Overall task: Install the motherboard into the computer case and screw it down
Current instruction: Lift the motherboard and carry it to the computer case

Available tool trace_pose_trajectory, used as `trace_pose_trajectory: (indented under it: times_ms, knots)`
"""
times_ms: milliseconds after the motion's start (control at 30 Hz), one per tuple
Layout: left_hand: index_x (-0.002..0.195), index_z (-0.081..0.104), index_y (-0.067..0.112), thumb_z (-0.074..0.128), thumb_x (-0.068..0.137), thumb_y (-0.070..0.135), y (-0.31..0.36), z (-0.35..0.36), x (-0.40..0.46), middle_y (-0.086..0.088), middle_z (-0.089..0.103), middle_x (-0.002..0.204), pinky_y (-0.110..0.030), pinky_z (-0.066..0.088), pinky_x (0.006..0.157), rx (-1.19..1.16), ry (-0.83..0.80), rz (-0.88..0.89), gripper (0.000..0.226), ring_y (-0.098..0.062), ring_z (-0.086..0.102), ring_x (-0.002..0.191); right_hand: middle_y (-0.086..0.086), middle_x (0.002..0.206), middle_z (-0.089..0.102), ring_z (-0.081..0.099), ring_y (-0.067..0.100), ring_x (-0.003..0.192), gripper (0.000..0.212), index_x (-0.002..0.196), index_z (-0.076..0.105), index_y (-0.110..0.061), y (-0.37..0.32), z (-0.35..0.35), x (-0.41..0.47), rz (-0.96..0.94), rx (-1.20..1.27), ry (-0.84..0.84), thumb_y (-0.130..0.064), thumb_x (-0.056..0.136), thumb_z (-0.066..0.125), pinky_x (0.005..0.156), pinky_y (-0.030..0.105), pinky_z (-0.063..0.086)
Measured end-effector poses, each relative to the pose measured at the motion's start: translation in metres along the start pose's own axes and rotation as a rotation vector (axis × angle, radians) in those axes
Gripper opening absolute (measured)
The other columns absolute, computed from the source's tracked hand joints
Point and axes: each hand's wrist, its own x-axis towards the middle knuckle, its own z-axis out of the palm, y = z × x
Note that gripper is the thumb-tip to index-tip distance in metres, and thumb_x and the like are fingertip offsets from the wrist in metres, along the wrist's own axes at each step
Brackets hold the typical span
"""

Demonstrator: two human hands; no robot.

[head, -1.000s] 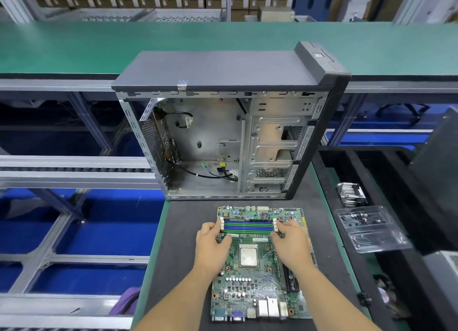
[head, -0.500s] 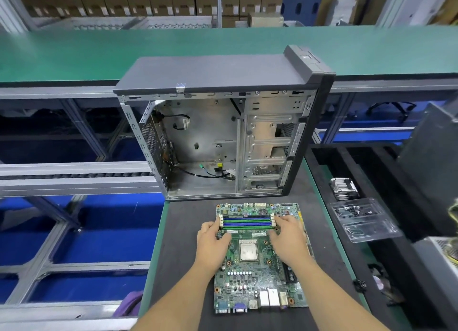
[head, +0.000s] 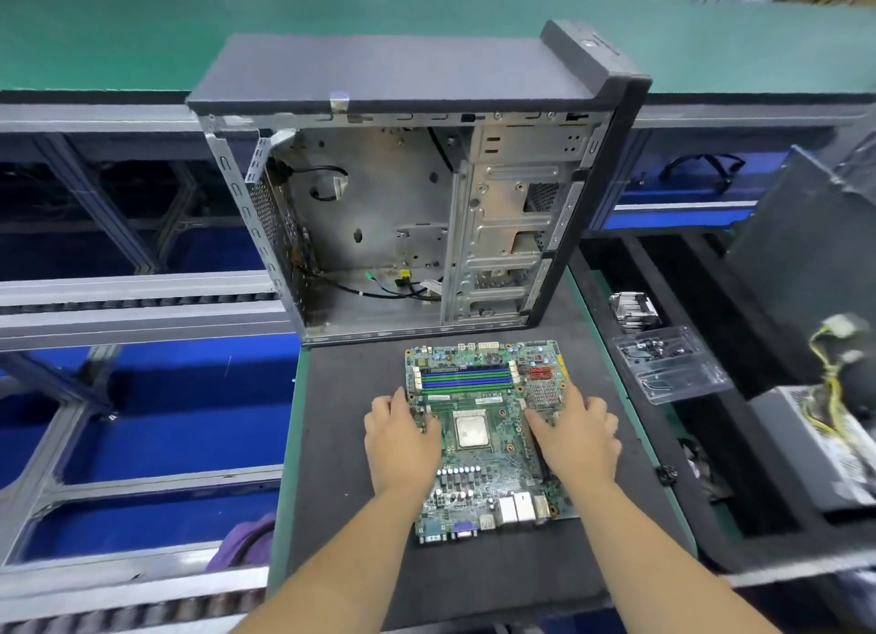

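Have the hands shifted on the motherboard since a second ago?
Yes. Against the RAM slots, the left hand and right hand have slid outward and toward the person, off the slot ends to the motherboard edges.

Green conveyor belt point(head: 118, 36) runs across back. Nearer than belt, at right: clear plastic tray point(head: 673, 364), finned metal heatsink point(head: 634, 309) just behind tray, power supply with yellow wires point(head: 827, 436) farther right. Purple cloth point(head: 246, 541) low left.
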Motion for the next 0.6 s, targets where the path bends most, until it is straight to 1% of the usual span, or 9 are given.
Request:
trace_pose_trajectory:
  times_ms: [67, 133, 233, 333, 400, 467, 533, 600]
  knots:
    - [0.149, 0.032, 0.015, 0.054, 0.094, 0.043, 0.007, 0.000, -0.006, -0.003, 0.042, 0.135, -0.038, 0.040, 0.099, 0.118, -0.021, -0.040, 0.065, -0.023, 0.041, 0.121, 0.013, 0.145, 0.042, 0.039, 0.036, 0.133, 0.085, 0.151, 0.034, -0.021, 0.004, -0.002, 0.000, 0.045, 0.006, -0.051, -0.075, 0.088, 0.053, 0.103, 0.051, 0.041]
    - [0.143, 0.035, 0.014, 0.055, 0.092, 0.042, 0.020, -0.001, -0.009, -0.004, 0.043, 0.133, -0.040, 0.040, 0.095, 0.119, -0.064, -0.142, 0.061, -0.025, 0.041, 0.121, 0.013, 0.148, 0.038, 0.036, 0.036, 0.136, 0.092, 0.153, 0.031, -0.021, 0.002, -0.005, 0.002, 0.068, 0.004, -0.105, -0.078, 0.085, 0.056, 0.104, 0.053, 0.040]
    - [0.127, 0.044, 0.013, 0.056, 0.090, 0.039, 0.039, -0.002, -0.009, -0.005, 0.040, 0.131, -0.042, 0.041, 0.091, 0.065, -0.121, -0.313, 0.047, -0.028, 0.040, 0.120, 0.014, 0.149, 0.033, 0.032, 0.038, 0.139, 0.095, 0.153, 0.029, -0.021, -0.003, -0.012, 0.009, 0.103, 0.046, -0.177, -0.074, 0.082, 0.065, 0.105, 0.057, 0.040]
    - [0.131, 0.042, 0.015, 0.053, 0.091, 0.042, 0.051, 0.000, -0.009, -0.006, 0.035, 0.134, -0.044, 0.038, 0.091, 0.046, -0.148, -0.419, 0.049, -0.029, 0.036, 0.122, 0.015, 0.148, 0.031, 0.029, 0.038, 0.140, 0.102, 0.152, 0.027, -0.024, -0.003, -0.016, 0.017, 0.105, 0.071, -0.239, -0.072, 0.075, 0.075, 0.104, 0.060, 0.040]
    - [0.133, 0.042, 0.016, 0.051, 0.091, 0.043, 0.056, 0.001, -0.010, -0.007, 0.035, 0.135, -0.045, 0.036, 0.093, 0.042, -0.131, -0.470, 0.051, -0.029, 0.035, 0.123, 0.015, 0.148, 0.030, 0.029, 0.037, 0.140, 0.107, 0.153, 0.024, -0.026, -0.002, -0.017, 0.019, 0.099, 0.067, -0.261, -0.070, 0.072, 0.078, 0.104, 0.060, 0.040]
    - [0.132, 0.044, 0.015, 0.051, 0.090, 0.043, 0.060, 0.002, -0.010, -0.008, 0.038, 0.136, -0.047, 0.036, 0.095, 0.021, -0.091, -0.515, 0.051, -0.029, 0.037, 0.123, 0.015, 0.150, 0.029, 0.028, 0.037, 0.141, 0.113, 0.155, 0.018, -0.027, -0.001, -0.017, 0.020, 0.108, 0.070, -0.264, -0.068, 0.070, 0.080, 0.104, 0.059, 0.039]
    - [0.129, 0.047, 0.013, 0.052, 0.090, 0.042, 0.063, 0.002, -0.012, -0.009, 0.042, 0.135, -0.047, 0.038, 0.094, -0.023, -0.036, -0.553, 0.049, -0.031, 0.040, 0.122, 0.017, 0.152, 0.027, 0.026, 0.038, 0.143, 0.120, 0.159, 0.010, -0.029, 0.003, -0.019, 0.023, 0.110, 0.069, -0.264, -0.067, 0.070, 0.080, 0.105, 0.059, 0.038]
    - [0.125, 0.049, 0.012, 0.054, 0.089, 0.042, 0.069, 0.006, -0.017, -0.010, 0.045, 0.132, -0.047, 0.039, 0.092, -0.073, 0.028, -0.571, 0.047, -0.032, 0.042, 0.119, 0.019, 0.154, 0.025, 0.024, 0.039, 0.144, 0.123, 0.161, 0.006, -0.029, 0.009, -0.024, 0.026, 0.106, 0.064, -0.269, -0.068, 0.070, 0.079, 0.107, 0.060, 0.036]
